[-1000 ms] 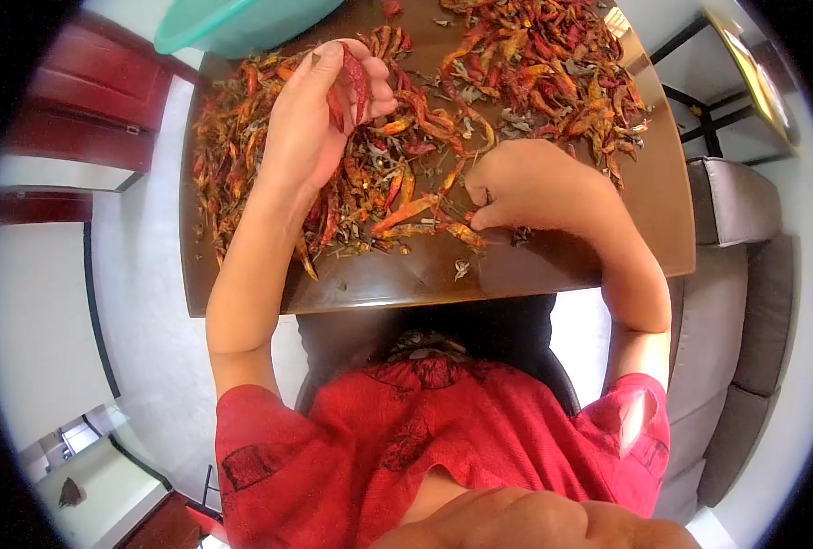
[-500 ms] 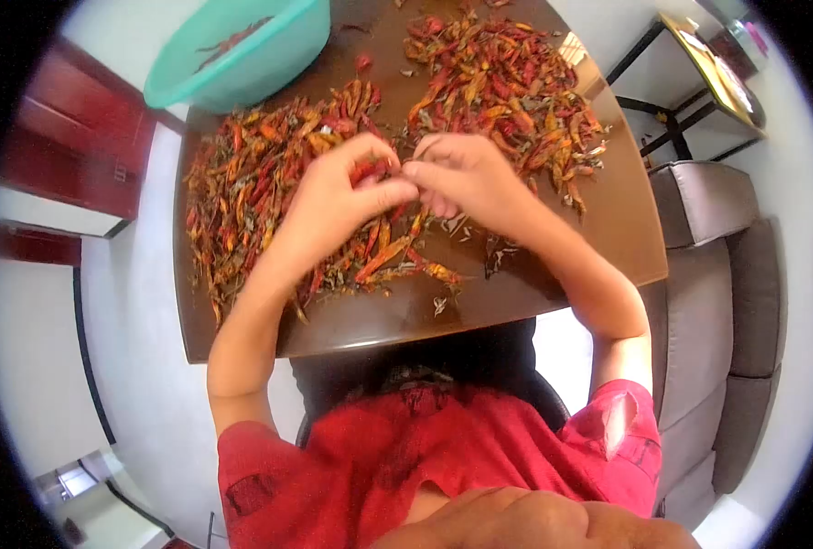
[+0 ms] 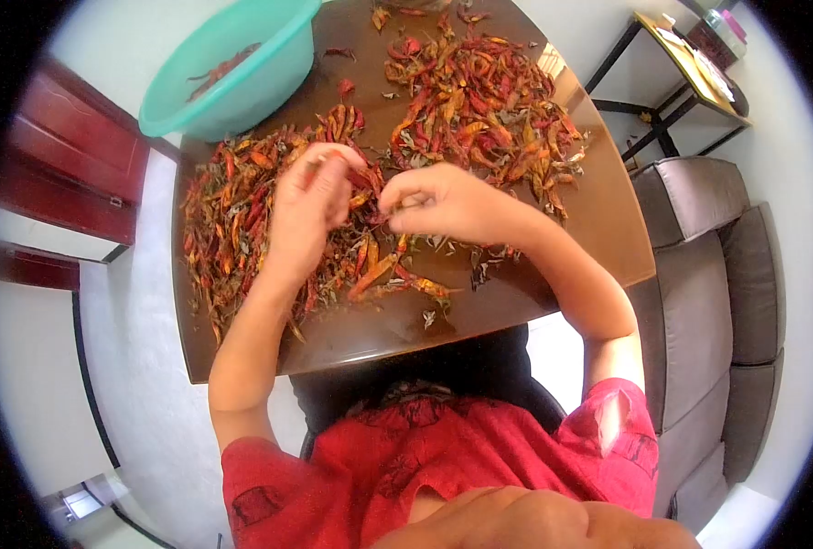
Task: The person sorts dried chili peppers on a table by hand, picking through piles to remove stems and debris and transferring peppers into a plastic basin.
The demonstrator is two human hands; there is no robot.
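Dried red and orange chili peppers lie in two heaps on the brown table [image 3: 333, 343], a left heap [image 3: 232, 220] and a right heap [image 3: 493, 110]. Over the left heap, my left hand [image 3: 315, 197] has its fingers curled round something red, partly hidden, that looks like dried peppers. My right hand [image 3: 434, 201] is just to its right, between the heaps, with its fingers bent together; anything in them is too small to make out. The two hands are close but apart.
A teal basin [image 3: 287, 64] with some dried red peppers in it stands at the table's back left. A grey sofa [image 3: 699, 311] is to the right, with a small black-framed side table [image 3: 681, 59] behind it. Red cabinets [image 3: 68, 174] stand at the left.
The hands came together over the peppers and have since parted slightly. The view has shifted, so more of the teal basin and its peppers shows.
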